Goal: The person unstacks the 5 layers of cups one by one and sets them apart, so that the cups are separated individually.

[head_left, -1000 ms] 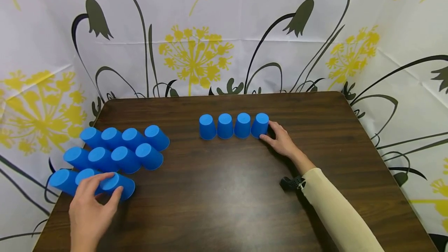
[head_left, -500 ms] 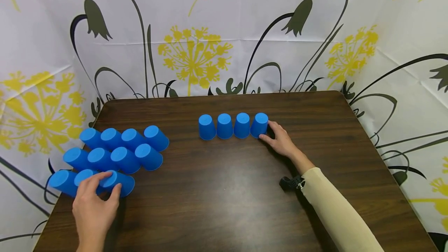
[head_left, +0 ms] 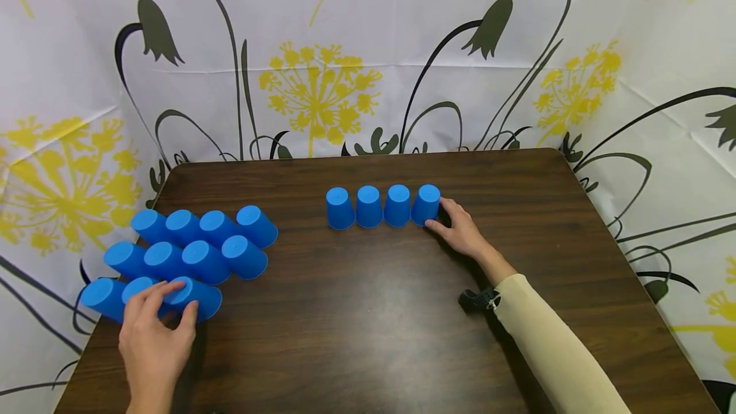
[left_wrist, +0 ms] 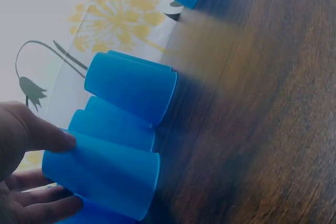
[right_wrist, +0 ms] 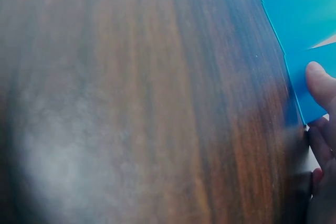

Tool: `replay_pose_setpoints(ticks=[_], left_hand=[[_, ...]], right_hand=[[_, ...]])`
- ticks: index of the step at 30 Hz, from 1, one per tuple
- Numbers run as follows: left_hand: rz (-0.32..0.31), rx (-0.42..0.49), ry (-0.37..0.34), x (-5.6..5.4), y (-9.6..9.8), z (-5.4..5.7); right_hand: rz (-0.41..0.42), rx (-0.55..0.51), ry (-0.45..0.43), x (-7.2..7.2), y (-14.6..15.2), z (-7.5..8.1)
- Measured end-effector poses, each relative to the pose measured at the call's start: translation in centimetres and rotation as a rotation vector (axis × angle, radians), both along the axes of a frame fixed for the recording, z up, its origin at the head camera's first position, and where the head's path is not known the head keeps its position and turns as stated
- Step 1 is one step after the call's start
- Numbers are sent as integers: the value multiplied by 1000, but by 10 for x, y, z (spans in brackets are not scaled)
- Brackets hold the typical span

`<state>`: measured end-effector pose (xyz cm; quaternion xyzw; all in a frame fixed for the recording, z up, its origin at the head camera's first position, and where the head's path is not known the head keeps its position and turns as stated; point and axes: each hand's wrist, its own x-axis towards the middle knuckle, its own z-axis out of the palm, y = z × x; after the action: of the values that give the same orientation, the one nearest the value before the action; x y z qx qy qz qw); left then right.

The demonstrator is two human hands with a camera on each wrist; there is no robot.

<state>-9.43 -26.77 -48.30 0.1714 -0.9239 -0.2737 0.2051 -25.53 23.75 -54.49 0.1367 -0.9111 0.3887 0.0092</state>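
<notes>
Upside-down blue plastic cups stand on the table in two places. My left hand [head_left: 155, 344] grips the right-end cup [head_left: 204, 299] of the nearest row at the left. In the left wrist view the thumb [left_wrist: 63, 141] lies on one side of this cup [left_wrist: 105, 174] and the other fingers on the opposite side. Toward the back, my right hand [head_left: 464, 232] holds the rightmost cup [head_left: 425, 205] of a straight row of several. Its thumb [right_wrist: 318, 80] is on the cup's near side in the right wrist view; the other fingers are partly out of frame.
Three staggered rows of cups fill the table's left side, including a middle-row cup [head_left: 206, 262] and a back-row cup [head_left: 257, 227]. Bare brown wood tabletop [head_left: 339, 324] lies between the hands. A flower-printed curtain [head_left: 356, 101] hangs behind the table.
The left hand has moved slightly, and the cup in it has shifted a little away from me, closer to the row behind. The right hand and its row look unchanged.
</notes>
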Motion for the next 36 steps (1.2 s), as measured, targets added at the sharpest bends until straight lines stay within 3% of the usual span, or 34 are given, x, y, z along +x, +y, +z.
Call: replay_pose_setpoints(ticks=[4, 9, 13, 16, 19, 21, 23, 26, 31, 36], left_hand=[[3, -43, 77, 4, 1, 5], [-48, -86, 249, 6, 9, 17], [-210, -95, 384, 0, 26, 26], [-378, -36, 428, -9, 52, 25], [-541, 13, 370, -19, 86, 18], [-631, 24, 273, -26, 106, 15], [-682, 32, 178, -36, 122, 15], [-691, 67, 77, -58, 137, 14], [-651, 116, -36, -98, 153, 8], [-652, 133, -88, -125, 168, -1]], right_hand=[[2, 6, -2, -1, 0, 2], [2, 10, -8, 0, -1, 2], [0, 5, -6, 1, -1, 2], [-4, 4, -11, 1, -1, 2], [-5, 8, -20, 0, -1, 2], [-7, 13, -23, 0, -1, 1], [-9, 16, -25, -1, -1, 1], [-13, 18, -25, -1, -1, 1], [-11, 16, -27, 0, -1, 1], [-7, 14, -19, 0, -2, 0]])
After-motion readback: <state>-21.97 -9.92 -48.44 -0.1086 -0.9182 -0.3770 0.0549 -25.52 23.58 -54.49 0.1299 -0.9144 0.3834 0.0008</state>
